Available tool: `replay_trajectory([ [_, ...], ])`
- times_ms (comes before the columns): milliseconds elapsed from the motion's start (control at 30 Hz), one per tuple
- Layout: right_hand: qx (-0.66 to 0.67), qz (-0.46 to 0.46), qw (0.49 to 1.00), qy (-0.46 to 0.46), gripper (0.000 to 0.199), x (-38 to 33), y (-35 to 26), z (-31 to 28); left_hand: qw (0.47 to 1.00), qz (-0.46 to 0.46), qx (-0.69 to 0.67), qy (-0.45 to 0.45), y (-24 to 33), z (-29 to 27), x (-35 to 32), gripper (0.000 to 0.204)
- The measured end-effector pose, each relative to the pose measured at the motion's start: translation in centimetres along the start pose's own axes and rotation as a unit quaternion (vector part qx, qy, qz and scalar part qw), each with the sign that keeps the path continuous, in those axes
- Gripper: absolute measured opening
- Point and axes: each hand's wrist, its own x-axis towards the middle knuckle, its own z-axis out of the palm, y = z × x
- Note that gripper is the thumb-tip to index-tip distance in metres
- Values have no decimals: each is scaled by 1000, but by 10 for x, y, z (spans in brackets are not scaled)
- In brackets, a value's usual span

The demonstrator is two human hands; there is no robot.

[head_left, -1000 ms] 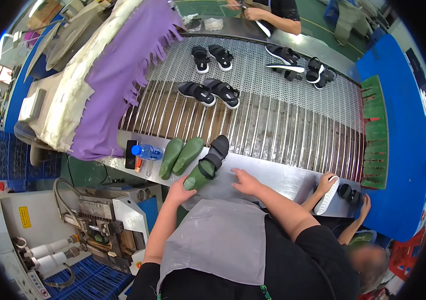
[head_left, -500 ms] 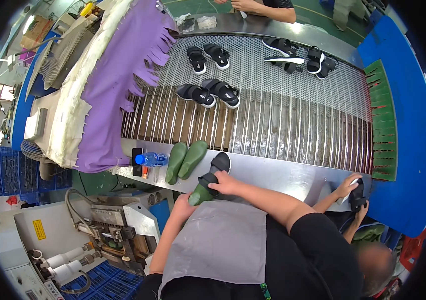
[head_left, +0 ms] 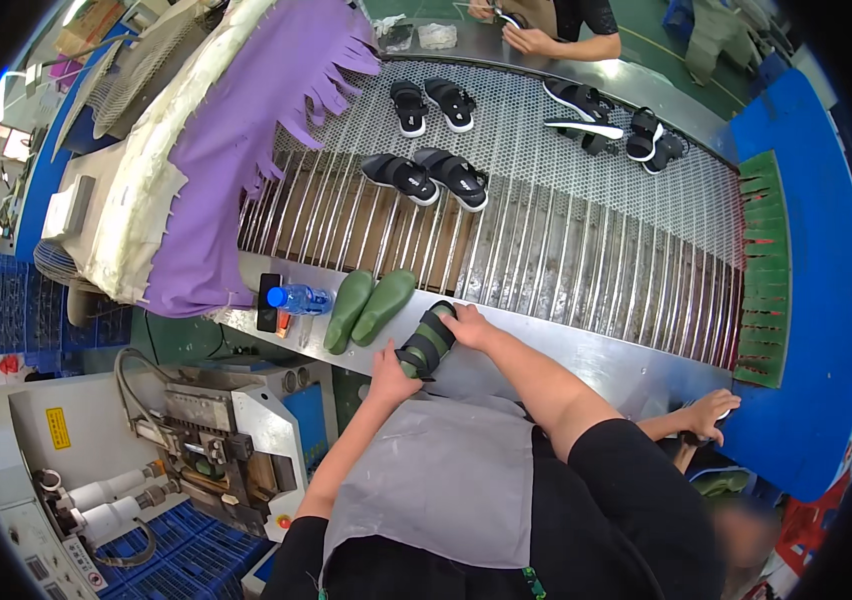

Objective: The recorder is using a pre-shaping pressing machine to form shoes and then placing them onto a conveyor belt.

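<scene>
Between my two hands, at the near edge of the metal counter, lies a green shoe last with a black strapped sandal upper (head_left: pixel 430 341) around it. My left hand (head_left: pixel 392 377) holds its near end, beside the ankle strap. At the far end, the fingers of my right hand (head_left: pixel 468 327) grip the front strap; part of them is hidden. Green shows between the black bands. Just left of it, a pair of bare green shoe lasts (head_left: pixel 367 309) rests side by side on the counter.
Beyond the counter (head_left: pixel 546 355) runs a roller-and-mesh conveyor (head_left: pixel 586 225) carrying several black sandals (head_left: pixel 426 178). A blue-capped bottle (head_left: pixel 300 299) and a phone (head_left: pixel 268 302) lie left. A co-worker's hand (head_left: pixel 711 414) is at right; another person's hands (head_left: pixel 529 38) are across. A machine (head_left: pixel 216 430) stands lower left.
My right hand has moved from the middle strap to the far end of the sandal, which now lies straighter along the last. The co-worker's hand at right has lowered its sandal.
</scene>
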Motion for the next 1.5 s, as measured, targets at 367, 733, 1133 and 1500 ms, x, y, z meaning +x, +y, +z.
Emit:
replay_trajectory([
  [367, 108, -81, 989, -53, 76, -107, 62, 8, 819, -66, -455, -343, -8, 42, 15, 69],
  [733, -48, -102, 946, 303, 86, -135, 28, 60, 986, 106, -109, -70, -91, 33, -114, 60],
  [1133, 83, -114, 951, 276, 64, -85, 43, 64, 946, -156, -268, -96, -166, -14, -229, 44],
  [1500, 379, -135, 915, -28, 70, -231, -84, 112, 730, -123, -664, 104, -181, -114, -219, 61],
])
